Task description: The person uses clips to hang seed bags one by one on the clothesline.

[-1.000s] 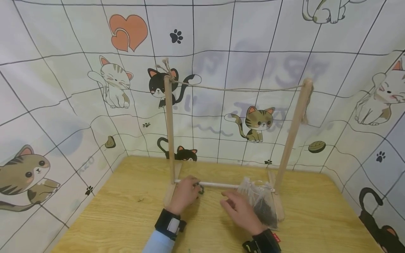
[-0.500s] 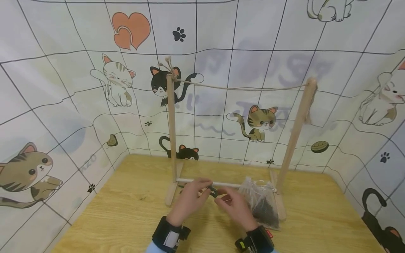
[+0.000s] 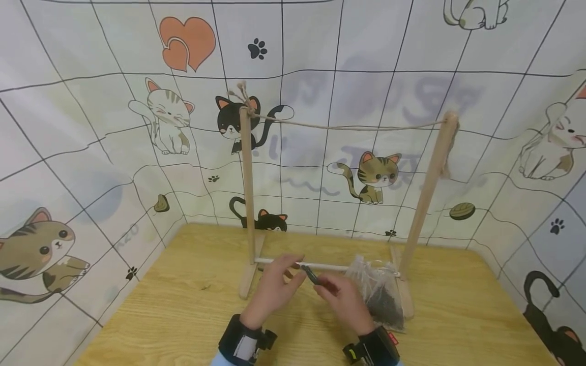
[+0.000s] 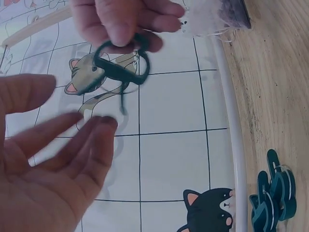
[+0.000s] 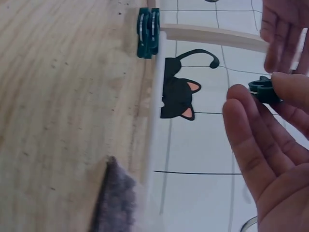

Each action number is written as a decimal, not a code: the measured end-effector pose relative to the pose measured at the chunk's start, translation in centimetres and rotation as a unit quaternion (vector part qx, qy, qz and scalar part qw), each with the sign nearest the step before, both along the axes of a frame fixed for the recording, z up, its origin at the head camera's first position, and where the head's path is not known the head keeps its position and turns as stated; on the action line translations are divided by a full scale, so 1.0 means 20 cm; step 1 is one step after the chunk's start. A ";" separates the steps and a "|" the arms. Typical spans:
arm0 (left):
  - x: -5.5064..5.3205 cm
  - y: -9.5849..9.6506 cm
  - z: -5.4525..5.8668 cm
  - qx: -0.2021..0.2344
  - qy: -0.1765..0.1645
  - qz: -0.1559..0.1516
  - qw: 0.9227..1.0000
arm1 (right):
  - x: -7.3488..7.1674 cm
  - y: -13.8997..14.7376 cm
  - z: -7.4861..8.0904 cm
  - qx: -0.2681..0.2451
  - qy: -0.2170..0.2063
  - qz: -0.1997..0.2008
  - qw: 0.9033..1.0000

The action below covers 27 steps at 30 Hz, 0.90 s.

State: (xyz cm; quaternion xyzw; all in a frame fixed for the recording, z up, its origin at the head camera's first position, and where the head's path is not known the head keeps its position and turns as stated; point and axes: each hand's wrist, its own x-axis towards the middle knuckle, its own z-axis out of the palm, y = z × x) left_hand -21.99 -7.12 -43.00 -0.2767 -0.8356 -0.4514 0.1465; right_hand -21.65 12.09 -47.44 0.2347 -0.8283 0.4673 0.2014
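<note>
A dark green clothespin [image 3: 311, 275] is pinched between the thumb and fingers of my right hand [image 3: 344, 301], above the table before the wooden rack. In the left wrist view the clothespin [image 4: 121, 72] shows a rounded body and looks slightly blurred. My left hand [image 3: 274, 288] is beside it, thumb and fingers spread and apart from it. Further green clothespins [image 4: 273, 193] with wire springs lie together on the table by the rack's left foot; the right wrist view shows these clothespins [image 5: 148, 33] too, while my left hand mostly hides them from the head camera.
The rack has two wooden posts [image 3: 426, 193], a white lower bar [image 3: 327, 267] and a twine line [image 3: 348, 128] strung between the post tops. A clear bag [image 3: 384, 302] with dark contents leans near its right foot. Cat-patterned cloth [image 3: 306, 173] surrounds the wooden table [image 3: 183, 290].
My left hand brought the clothespin from the rack's left side to the middle, where my right hand met it. The right hand now holds it, and the left fingers have come off.
</note>
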 end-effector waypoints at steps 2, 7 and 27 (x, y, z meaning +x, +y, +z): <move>-0.01 0.00 0.00 0.017 -0.016 0.001 1.000 | 0.01 0.00 0.02 0.002 0.024 -0.001 1.000; -0.01 -0.01 0.01 0.038 -0.062 -0.016 0.997 | 0.02 -0.01 0.06 0.011 0.094 0.006 0.995; 0.00 0.00 0.05 0.108 -0.042 0.012 0.993 | 0.05 -0.01 0.09 0.020 0.093 0.024 0.995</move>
